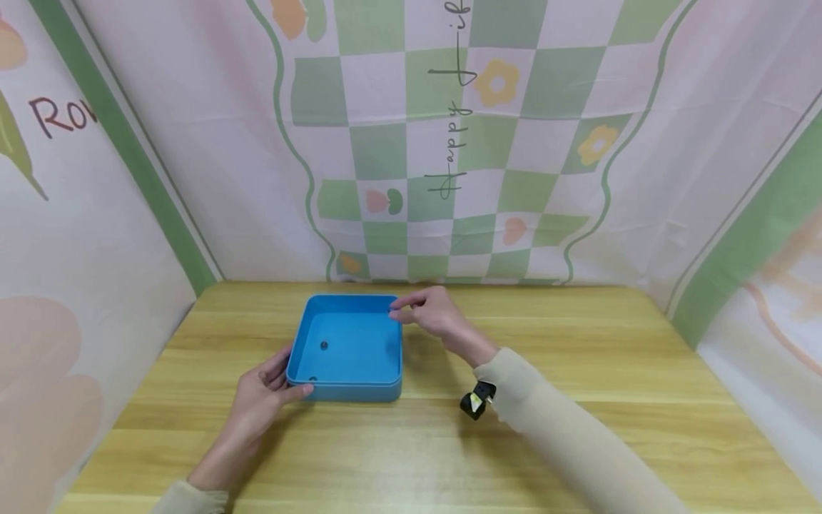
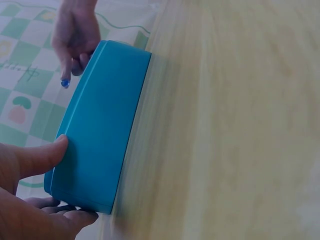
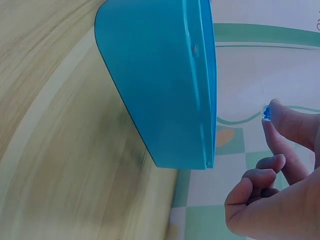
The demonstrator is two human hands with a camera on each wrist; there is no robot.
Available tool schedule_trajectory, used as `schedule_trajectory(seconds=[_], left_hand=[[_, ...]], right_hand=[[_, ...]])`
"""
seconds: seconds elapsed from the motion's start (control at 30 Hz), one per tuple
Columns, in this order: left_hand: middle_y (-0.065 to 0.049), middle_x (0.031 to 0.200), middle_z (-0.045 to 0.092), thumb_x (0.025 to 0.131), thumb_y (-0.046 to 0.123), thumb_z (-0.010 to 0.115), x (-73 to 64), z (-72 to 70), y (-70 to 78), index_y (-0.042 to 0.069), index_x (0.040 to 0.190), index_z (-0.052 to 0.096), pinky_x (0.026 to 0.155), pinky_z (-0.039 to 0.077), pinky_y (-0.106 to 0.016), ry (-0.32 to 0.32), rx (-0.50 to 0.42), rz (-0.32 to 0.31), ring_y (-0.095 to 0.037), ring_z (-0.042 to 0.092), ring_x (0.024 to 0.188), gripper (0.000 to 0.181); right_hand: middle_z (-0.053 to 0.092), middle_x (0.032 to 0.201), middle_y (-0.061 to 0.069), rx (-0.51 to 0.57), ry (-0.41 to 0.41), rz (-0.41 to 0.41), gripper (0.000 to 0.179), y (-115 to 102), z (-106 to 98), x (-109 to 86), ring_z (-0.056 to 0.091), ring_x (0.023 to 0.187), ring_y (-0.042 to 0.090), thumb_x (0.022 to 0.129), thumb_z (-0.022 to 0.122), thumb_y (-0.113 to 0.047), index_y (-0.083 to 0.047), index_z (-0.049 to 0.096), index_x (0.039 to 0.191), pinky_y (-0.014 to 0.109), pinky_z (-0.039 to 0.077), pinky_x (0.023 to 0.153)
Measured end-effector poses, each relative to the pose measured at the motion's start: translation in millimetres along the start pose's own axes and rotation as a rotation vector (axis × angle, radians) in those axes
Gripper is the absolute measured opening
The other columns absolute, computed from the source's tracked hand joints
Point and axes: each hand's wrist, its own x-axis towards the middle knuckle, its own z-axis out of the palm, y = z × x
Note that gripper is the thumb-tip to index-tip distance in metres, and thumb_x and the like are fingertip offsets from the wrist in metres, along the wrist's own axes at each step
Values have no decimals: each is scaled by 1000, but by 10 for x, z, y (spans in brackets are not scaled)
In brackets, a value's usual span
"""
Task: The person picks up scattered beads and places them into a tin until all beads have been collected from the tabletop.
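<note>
A square blue box (image 1: 353,391) without a lid stands on the table. At its near left corner my left hand (image 1: 260,396) holds it, thumb on the front rim and fingers against the left side. Over the far right corner, my right hand (image 1: 433,312) pinches a small clear marble with blue in it (image 3: 266,113) between thumb and index finger; its other fingers are curled. Two small dark balls, probably marbles, lie inside the box: one ball (image 1: 324,345) toward the left of the floor, another ball (image 1: 312,379) partly hidden by the near rim.
The wooden table (image 1: 578,400) extends around the box. Behind it hangs a checkered cloth (image 1: 430,143), with more printed cloth at both sides. A black strap with a small device (image 1: 477,401) is on my right wrist.
</note>
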Motion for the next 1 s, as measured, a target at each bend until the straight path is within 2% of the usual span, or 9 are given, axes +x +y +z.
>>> schedule_trajectory(seconds=[0.1, 0.17, 0.27, 0.37, 0.4, 0.57, 0.7, 0.8, 1.0], left_hand=[[-20, 168, 28, 91, 0, 81, 0, 3, -1, 1, 164, 31, 116, 38, -39, 1, 2, -4, -38, 32, 153, 88], [-21, 168, 28, 91, 0, 81, -1, 5, 1, 1, 164, 31, 115, 38, -39, 1, 2, -7, -38, 32, 153, 88], [-21, 168, 29, 91, 0, 81, -1, 8, 3, 1, 164, 31, 115, 39, -39, 2, 0, -6, -38, 32, 153, 88], [-21, 168, 29, 91, 0, 81, 2, 9, 4, 1, 164, 32, 114, 39, -38, 2, 2, 0, -38, 33, 153, 88], [-21, 168, 29, 91, 0, 81, 4, 9, 4, 1, 164, 32, 114, 40, -37, 2, 1, 2, -37, 33, 153, 88], [-21, 168, 29, 92, 0, 81, 10, 6, -1, 2, 164, 32, 114, 40, -37, 2, -2, 4, -37, 33, 153, 87], [-21, 168, 29, 92, 0, 81, 10, 6, -5, 1, 164, 31, 114, 39, -38, 2, -5, -1, -37, 32, 153, 88], [-21, 168, 29, 91, -1, 80, 8, 6, -6, 1, 164, 31, 114, 39, -38, 1, -8, -4, -38, 32, 153, 88], [-21, 168, 29, 91, 0, 81, 9, 5, -5, 1, 164, 31, 114, 40, -38, 3, -6, 0, -38, 33, 152, 88]], right_hand=[[68, 136, 8, -1, -3, -10, 18, -13, 24, 7, 57, 124, 28, 93, 83, -19, -11, 84, 109, 46, 46, 106], [68, 136, 8, -2, -4, -22, 18, -25, 39, 14, 55, 128, 28, 93, 83, -19, -10, 84, 108, 46, 46, 106], [71, 128, 8, -5, -10, -38, 18, -46, 67, 23, 58, 104, 23, 93, 83, -18, -9, 84, 108, 37, 46, 91], [73, 120, 7, -12, -10, -47, 18, -66, 95, 38, 51, 87, 19, 93, 84, -17, -8, 84, 108, 33, 41, 78], [74, 118, 6, -13, -12, -48, 18, -73, 105, 43, 50, 85, 20, 93, 84, -16, -8, 84, 108, 32, 40, 77], [75, 119, 5, -6, -24, -55, 17, -95, 156, 76, 58, 95, 17, 93, 84, -17, -8, 84, 107, 31, 42, 76], [76, 116, 6, 4, -39, -61, 18, -116, 202, 99, 51, 82, 17, 93, 83, -16, -7, 83, 108, 30, 39, 70], [76, 115, 8, 4, -47, -64, 18, -129, 241, 117, 50, 79, 18, 93, 83, -16, -6, 83, 109, 30, 36, 67], [75, 121, 7, -14, -42, -70, 18, -174, 311, 142, 63, 105, 25, 93, 84, -15, -7, 84, 108, 32, 42, 76]])
